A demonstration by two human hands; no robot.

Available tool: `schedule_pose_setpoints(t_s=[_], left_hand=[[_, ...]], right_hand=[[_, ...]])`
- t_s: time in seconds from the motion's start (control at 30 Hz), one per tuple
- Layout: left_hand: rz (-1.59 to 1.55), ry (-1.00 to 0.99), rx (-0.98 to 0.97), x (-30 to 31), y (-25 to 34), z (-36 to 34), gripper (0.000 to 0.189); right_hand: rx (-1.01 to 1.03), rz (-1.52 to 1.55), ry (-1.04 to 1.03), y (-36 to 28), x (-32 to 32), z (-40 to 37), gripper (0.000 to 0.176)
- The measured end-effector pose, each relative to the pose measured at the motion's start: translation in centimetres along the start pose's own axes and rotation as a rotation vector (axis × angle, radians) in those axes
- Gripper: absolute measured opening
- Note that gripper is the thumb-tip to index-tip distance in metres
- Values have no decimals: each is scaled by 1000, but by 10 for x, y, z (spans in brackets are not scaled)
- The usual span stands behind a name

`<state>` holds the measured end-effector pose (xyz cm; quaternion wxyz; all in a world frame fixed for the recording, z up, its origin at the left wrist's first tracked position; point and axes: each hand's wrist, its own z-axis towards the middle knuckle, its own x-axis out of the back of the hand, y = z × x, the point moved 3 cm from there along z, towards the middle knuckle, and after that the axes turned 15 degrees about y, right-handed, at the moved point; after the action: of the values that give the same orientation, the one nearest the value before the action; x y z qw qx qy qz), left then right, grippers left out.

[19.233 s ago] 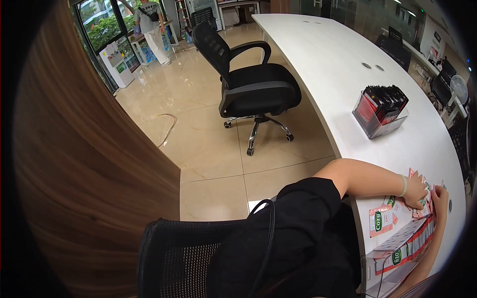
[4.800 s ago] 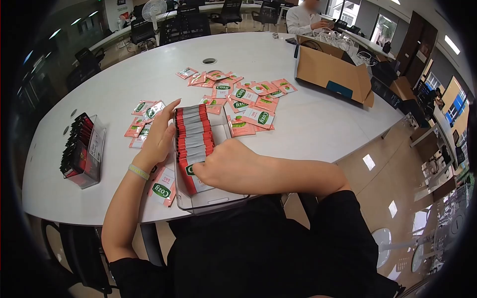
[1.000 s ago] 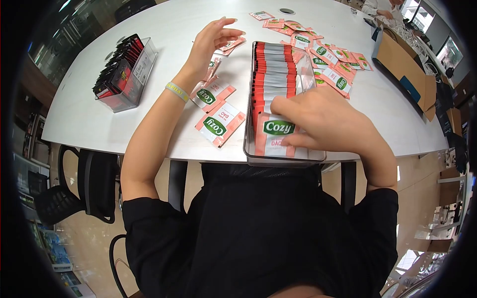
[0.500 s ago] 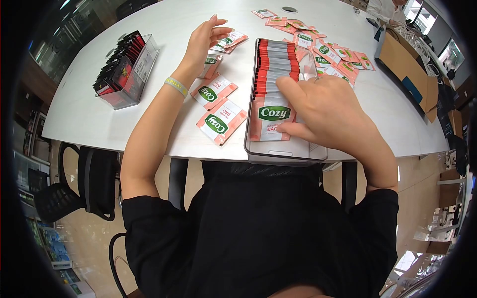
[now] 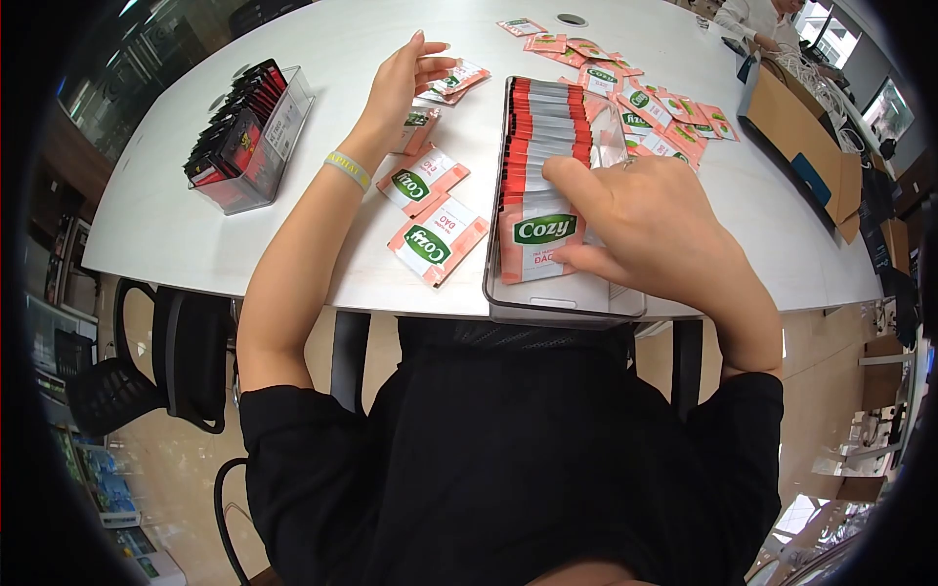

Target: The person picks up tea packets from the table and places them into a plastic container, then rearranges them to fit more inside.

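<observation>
While the right hand rests on the row, the left one is spread open

Two clear trays stand on the white table (image 5: 322, 39). The near tray (image 5: 562, 305) holds one tight row of sachets (image 5: 542, 127); the far tray (image 5: 283, 117) holds dark packets. Two loose sachets (image 5: 437, 237) lie beside the left forearm, and perhaps a dozen more lie behind. The front sachet (image 5: 542, 239), pink-white with a green "Cozy" logo, stands at the row's near end. The right hand (image 5: 645, 230) lies on it; whether it pinches, I cannot tell. The left hand (image 5: 401, 83) has its fingers apart.
</observation>
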<state>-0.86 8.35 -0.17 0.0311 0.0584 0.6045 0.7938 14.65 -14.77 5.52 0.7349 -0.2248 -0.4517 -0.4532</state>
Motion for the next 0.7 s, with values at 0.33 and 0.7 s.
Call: schedule_pose_setpoints(t_s=[0.33, 0.7], left_hand=[[35, 1, -26, -1, -1, -1, 53], [26, 14, -210, 4, 1, 6, 49]], right_hand=[[59, -60, 0, -3, -2, 2, 46], [85, -129, 30, -9, -4, 5, 43]])
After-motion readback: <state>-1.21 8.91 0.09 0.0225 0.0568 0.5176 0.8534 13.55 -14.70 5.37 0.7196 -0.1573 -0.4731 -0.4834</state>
